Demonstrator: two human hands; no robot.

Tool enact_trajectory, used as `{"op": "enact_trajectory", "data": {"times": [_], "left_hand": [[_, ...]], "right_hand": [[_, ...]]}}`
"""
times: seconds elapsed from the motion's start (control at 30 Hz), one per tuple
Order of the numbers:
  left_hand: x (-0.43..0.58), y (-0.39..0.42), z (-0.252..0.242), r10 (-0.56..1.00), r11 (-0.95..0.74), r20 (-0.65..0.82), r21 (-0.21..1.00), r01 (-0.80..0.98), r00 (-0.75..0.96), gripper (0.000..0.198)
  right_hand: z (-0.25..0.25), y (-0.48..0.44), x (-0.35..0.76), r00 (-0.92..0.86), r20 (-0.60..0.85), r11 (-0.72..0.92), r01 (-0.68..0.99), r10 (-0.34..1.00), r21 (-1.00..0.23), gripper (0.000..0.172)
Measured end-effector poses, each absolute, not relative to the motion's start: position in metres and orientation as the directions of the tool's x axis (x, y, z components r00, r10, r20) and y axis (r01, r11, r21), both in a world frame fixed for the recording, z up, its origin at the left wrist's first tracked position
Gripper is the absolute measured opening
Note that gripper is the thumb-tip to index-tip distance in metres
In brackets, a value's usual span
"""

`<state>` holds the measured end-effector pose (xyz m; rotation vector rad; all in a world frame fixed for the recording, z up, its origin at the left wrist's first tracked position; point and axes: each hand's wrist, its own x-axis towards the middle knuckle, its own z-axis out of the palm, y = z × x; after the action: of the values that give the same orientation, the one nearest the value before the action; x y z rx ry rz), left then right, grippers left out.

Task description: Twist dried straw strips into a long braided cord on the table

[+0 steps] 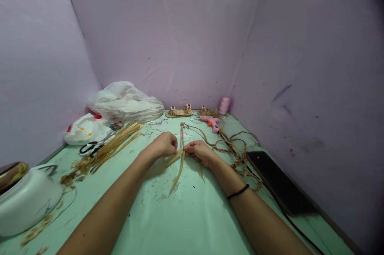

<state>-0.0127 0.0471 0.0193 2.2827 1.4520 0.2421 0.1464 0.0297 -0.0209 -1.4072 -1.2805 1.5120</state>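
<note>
Both hands meet at the lower end of a braided straw cord (183, 134), which hangs together with loose flat straw strands (179, 175) spreading toward me. My left hand (164, 144) is closed, its fingers pinching a strand just left of the braid. My right hand (200, 151) pinches the braid's end between thumb and fingers. From the braid's far end a long finished cord (237, 149) runs right and lies in loose loops. One pale strand hangs below my right hand. My right wrist wears a thin black band.
Loose straw (115, 147) lies left beside black-handled scissors (89, 149). A white plastic bag (127, 101) and a white pot (27, 199) stand left. At the back are woven straw slippers (179, 113), a pink glue gun (211, 122) and pink thread (225, 105). A black phone (279, 183) lies right.
</note>
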Motion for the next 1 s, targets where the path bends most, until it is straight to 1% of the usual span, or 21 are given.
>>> {"op": "enact_trajectory", "data": {"times": [0.1, 0.27, 0.33, 0.43, 0.5, 0.57, 0.63, 0.73, 0.87, 1.0], "left_hand": [[-0.008, 0.046, 0.012, 0.907, -0.361, -0.054, 0.412, 0.837, 0.418, 0.022], [-0.008, 0.05, 0.009, 0.914, -0.324, -0.067, 0.475, 0.818, 0.401, 0.022], [-0.011, 0.051, 0.016, 0.941, -0.297, -0.022, 0.421, 0.857, 0.337, 0.021], [-0.012, 0.049, 0.025, 0.971, -0.238, 0.083, 0.279, 0.93, 0.224, 0.019], [-0.01, 0.047, 0.024, 0.972, -0.236, 0.071, 0.263, 0.935, 0.225, 0.018], [-0.006, 0.046, 0.018, 0.965, -0.249, 0.007, 0.316, 0.915, 0.26, 0.018], [-0.003, 0.047, 0.011, 0.96, -0.246, -0.026, 0.391, 0.887, 0.277, 0.018], [-0.001, 0.048, 0.005, 0.957, -0.197, -0.081, 0.518, 0.832, 0.277, 0.017], [0.001, 0.046, 0.012, 0.937, -0.059, -0.212, 0.687, 0.724, 0.278, 0.014], [0.001, 0.045, 0.014, 0.934, 0.083, -0.281, 0.773, 0.629, 0.222, 0.011]], "right_hand": [[-0.022, 0.031, 0.147, -0.173, -0.275, -0.256, 0.123, 0.946, -0.959, 0.008], [-0.026, 0.033, 0.147, -0.174, -0.259, -0.238, 0.131, 0.95, -0.962, 0.006], [-0.026, 0.033, 0.148, -0.174, -0.267, -0.246, 0.132, 0.948, -0.96, 0.007], [-0.024, 0.032, 0.148, -0.17, -0.291, -0.269, 0.139, 0.942, -0.953, 0.009], [-0.023, 0.031, 0.147, -0.174, -0.292, -0.272, 0.13, 0.94, -0.953, 0.009], [-0.023, 0.031, 0.147, -0.176, -0.281, -0.263, 0.116, 0.944, -0.958, 0.008], [-0.024, 0.031, 0.147, -0.176, -0.268, -0.252, 0.108, 0.947, -0.962, 0.006], [-0.025, 0.032, 0.147, -0.181, -0.267, -0.252, 0.102, 0.947, -0.962, 0.006], [-0.026, 0.032, 0.147, -0.179, -0.262, -0.247, 0.1, 0.949, -0.964, 0.007], [-0.025, 0.031, 0.147, -0.161, -0.263, -0.249, 0.103, 0.951, -0.963, 0.006]]}}
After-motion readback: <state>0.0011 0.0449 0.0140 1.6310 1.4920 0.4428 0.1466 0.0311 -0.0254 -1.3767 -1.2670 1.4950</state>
